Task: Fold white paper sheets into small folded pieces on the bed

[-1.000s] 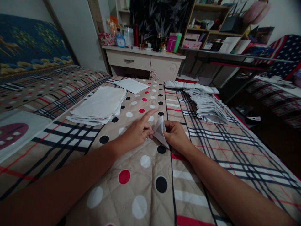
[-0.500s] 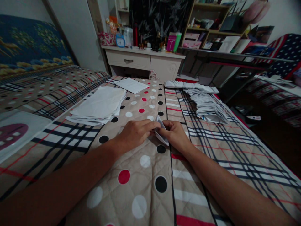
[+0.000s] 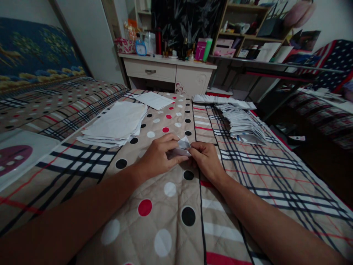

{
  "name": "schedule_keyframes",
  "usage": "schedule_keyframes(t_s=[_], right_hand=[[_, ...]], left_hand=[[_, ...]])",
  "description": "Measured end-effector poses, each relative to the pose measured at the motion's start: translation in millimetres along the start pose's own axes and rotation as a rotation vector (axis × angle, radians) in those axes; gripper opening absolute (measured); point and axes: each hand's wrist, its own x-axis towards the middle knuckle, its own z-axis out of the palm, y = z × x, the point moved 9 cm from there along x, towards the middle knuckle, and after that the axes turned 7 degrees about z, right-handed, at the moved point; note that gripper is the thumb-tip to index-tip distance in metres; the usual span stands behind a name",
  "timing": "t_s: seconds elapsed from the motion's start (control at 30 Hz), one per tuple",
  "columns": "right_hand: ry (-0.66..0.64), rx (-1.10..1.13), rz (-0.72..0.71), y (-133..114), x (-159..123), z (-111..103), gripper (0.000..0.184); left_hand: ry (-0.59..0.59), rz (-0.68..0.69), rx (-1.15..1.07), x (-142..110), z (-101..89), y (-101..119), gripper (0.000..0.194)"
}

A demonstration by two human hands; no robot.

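A small folded piece of white paper [image 3: 183, 145] lies low over the quilt between both hands. My left hand [image 3: 159, 158] is closed on its left side, thumb under and fingers curled over the top. My right hand [image 3: 206, 160] pinches the paper's right end with fingertips pressed together. Both forearms stretch in from the bottom corners. Most of the paper is hidden by the fingers.
A loose stack of white sheets [image 3: 116, 123] lies to the left on the patterned quilt [image 3: 176, 206], one single sheet [image 3: 154, 99] behind it. A fanned row of folded papers [image 3: 242, 125] lies at the right. A cluttered dresser [image 3: 168, 70] and shelves [image 3: 248, 33] stand beyond.
The folded paper stood upright between the hands and has been pressed down flatter. My left index finger, pointing out a second ago, has curled back onto the paper.
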Motion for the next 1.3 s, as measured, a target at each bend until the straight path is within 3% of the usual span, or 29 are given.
schedule_keyframes(t_s=[0.1, 0.23, 0.53, 0.67, 0.77, 0.93, 1.1, 1.2, 1.3], right_hand=[[-0.025, 0.005, -0.007, 0.2, -0.1, 1.3, 0.033], [-0.008, 0.049, -0.056, -6.2, -1.9, -2.1, 0.051], [-0.007, 0.161, -0.131, -12.7, -2.3, -2.8, 0.034], [-0.023, 0.175, -0.115, -11.3, -2.7, 0.0, 0.033], [-0.003, 0.186, -0.103, -8.1, -1.7, -0.1, 0.03], [0.055, 0.201, -0.119, -8.7, -1.1, -6.0, 0.027], [0.192, 0.173, -0.21, -17.9, -5.0, -22.2, 0.022], [0.214, 0.211, -0.195, -15.0, -4.1, -24.3, 0.022], [0.07, 0.185, -0.096, -7.0, 0.1, -7.9, 0.027]], left_hand=[[0.043, -0.087, -0.131, 0.2, 0.2, -7.9, 0.023], [0.046, -0.254, -0.202, -4.3, 3.5, -22.8, 0.026], [0.04, -0.351, -0.261, -8.2, 7.5, -28.1, 0.014], [0.087, -0.411, -0.398, -11.5, 9.7, -31.7, 0.032], [0.058, -0.455, -0.445, -13.5, 14.3, -34.7, 0.043], [0.051, -0.467, -0.535, -14.9, 21.7, -41.4, 0.031], [-0.028, -0.536, -0.669, -16.3, 35.2, -42.7, 0.025], [0.053, -0.583, -0.731, -15.1, 28.9, -45.5, 0.028], [0.25, -0.607, -0.658, -16.8, 8.6, -55.9, 0.03]])
